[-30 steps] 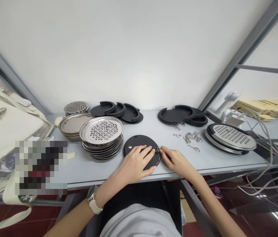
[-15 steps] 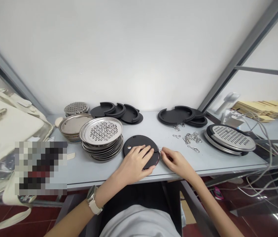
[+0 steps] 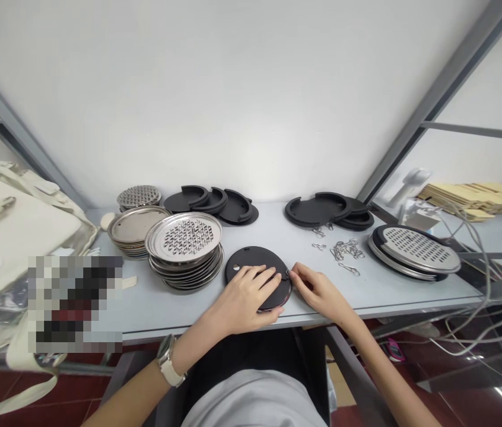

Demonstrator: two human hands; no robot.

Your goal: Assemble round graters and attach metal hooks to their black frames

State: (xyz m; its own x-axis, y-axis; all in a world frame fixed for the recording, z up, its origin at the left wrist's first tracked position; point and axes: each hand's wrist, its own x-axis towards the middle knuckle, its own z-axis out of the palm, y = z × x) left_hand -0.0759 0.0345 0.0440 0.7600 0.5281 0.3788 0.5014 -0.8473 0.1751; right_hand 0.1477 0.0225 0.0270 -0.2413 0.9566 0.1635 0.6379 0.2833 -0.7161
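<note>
A black round disc (image 3: 251,256) with a small hole lies on the grey table in front of me. My left hand (image 3: 248,296) holds it down, fingers spread over its top and thumb at the near edge. At the disc's right edge my right hand (image 3: 313,290) pinches a small wire clip (image 3: 287,273), mostly hidden by the fingertips. To the right lies a loose pile of wire clips (image 3: 348,249). Left of the disc stands a stack of round metal graters (image 3: 188,237), teeth upward on the top one.
Behind are black ring-edged holders (image 3: 237,206) and more black holders (image 3: 317,209). Flat metal discs (image 3: 137,224) stack at left, beside cream bags (image 3: 15,225). A slotted metal plate (image 3: 420,246) tops a pile at right, near white cables (image 3: 477,237) and the table's front edge.
The disc has shifted slightly right and toward me under my left hand. My right fingers have pushed the wire clip closer in against the disc's edge.
</note>
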